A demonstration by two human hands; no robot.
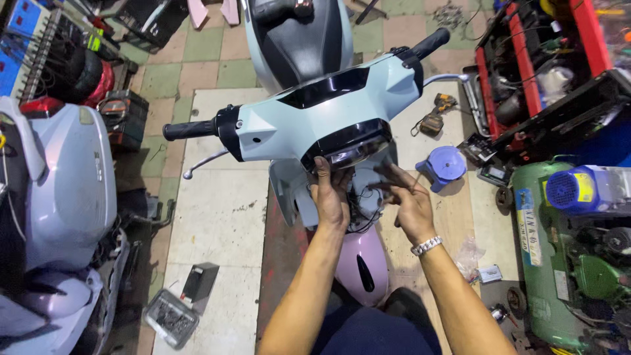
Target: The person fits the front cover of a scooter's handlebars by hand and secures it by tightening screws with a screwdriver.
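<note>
Reaching under the headlight (347,146), the left hand (330,197) presses its rim, fingers spread, clamped on nothing; the right hand (409,200) pinches loose wires (365,197) just beside it; front panel looks off, wiring exposed, apparently mid-job.

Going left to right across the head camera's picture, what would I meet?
Pale lilac scooter → black left handlebar grip → left hand → right hand → blue plastic stool → green air compressor tank.
</note>
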